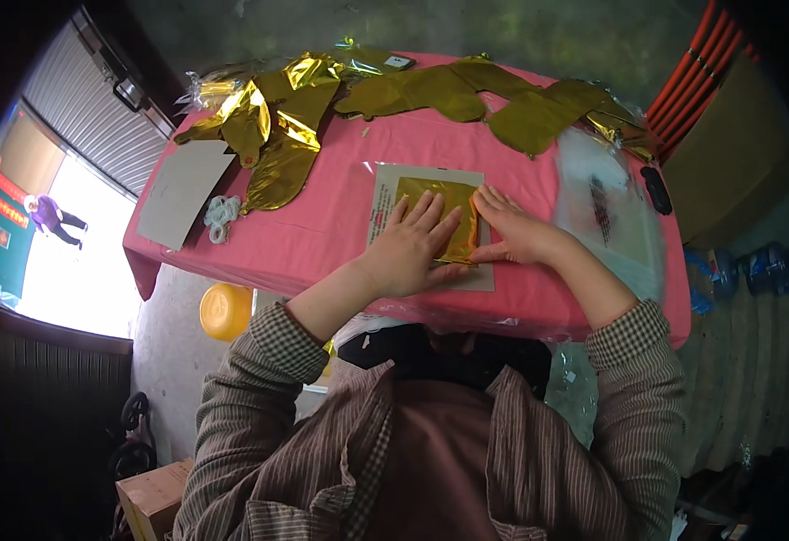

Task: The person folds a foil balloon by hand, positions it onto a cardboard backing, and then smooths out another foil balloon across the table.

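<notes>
A folded gold foil balloon (pixel 458 236) lies on a grey card (pixel 383 209), near the middle of the pink-covered table. My left hand (pixel 412 245) rests flat across the foil with its fingers spread. Along the foil's right edge sits my right hand (pixel 516 230), fingers stretched forward and thumb apart near the lower corner. Both palms face down, and neither hand is wrapped round anything. The left hand hides part of the foil and the card's lower left.
More flat gold foil balloons (pixel 417 94) lie along the pink table's (pixel 322 236) far side. At left are another grey card (pixel 182 194) and a white string bundle (pixel 222 216). Clear plastic bags (pixel 606 212) and a black object (pixel 656 189) lie at right. A yellow stool (pixel 226 312) stands below.
</notes>
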{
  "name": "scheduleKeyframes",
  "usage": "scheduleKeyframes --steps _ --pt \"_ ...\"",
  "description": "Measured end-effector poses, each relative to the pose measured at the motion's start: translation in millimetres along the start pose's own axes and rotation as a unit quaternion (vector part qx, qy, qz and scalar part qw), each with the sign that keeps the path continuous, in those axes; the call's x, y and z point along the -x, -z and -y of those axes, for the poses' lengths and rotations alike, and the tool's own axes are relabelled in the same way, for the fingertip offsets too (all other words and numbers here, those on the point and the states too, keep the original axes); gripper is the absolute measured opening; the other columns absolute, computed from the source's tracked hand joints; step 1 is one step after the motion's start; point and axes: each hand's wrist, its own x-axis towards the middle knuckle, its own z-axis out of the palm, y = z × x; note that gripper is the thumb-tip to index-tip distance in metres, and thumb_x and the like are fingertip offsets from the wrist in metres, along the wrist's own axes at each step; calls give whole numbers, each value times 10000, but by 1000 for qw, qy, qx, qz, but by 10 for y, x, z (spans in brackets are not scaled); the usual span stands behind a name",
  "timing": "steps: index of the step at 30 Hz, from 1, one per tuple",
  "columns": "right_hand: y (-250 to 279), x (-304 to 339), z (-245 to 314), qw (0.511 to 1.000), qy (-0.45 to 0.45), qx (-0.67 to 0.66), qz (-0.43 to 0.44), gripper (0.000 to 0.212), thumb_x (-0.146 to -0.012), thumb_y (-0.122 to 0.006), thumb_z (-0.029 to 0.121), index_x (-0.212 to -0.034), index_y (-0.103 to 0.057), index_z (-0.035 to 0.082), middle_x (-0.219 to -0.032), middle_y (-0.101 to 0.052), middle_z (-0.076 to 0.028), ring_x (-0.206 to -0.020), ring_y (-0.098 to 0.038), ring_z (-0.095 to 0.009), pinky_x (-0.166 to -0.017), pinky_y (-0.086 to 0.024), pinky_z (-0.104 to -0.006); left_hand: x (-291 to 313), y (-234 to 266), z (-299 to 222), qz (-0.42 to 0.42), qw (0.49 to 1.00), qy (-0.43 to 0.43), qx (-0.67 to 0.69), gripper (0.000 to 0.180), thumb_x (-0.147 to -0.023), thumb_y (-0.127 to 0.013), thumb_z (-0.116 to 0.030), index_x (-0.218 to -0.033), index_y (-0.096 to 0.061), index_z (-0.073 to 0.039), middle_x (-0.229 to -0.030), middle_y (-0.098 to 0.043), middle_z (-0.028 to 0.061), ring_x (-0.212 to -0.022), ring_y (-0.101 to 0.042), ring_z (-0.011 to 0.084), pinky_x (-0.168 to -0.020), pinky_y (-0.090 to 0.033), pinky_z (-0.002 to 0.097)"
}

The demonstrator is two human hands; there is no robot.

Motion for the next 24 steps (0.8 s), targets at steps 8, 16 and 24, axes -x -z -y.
scheduleKeyframes --steps 8,16,24 --pt "-38 -30 -18 1000 10 15 -5 1052 -737 -637 557 -1387 -120 -87 -1450 -89 -301 -1376 -75 -369 -1119 -124 -388 -9 159 247 -18 996 79 49 745 -831 -484 -559 -1359 -345 -52 -1409 -311 195 -1331 -252 354 -1068 -201 510" --pt "8 71 76 999 -12 29 19 1079 -741 -596 605 -1410 -60 -49 -1475 -31 -256 -1387 -14 -341 -1125 -69 -384 139 105 390 24 993 110 22 689 -863 -479 -519 -1385 -326 -96 -1454 -255 167 -1360 -197 334 -1093 -152 481" --pt "-40 93 81 1000 -17 24 8 1078 -742 -595 600 -1415 -46 -39 -1481 -27 -242 -1389 1 -332 -1126 -55 -381 114 103 304 40 991 130 17 714 -866 -456 -542 -1395 -298 -90 -1465 -221 169 -1371 -150 345 -1094 -128 494"
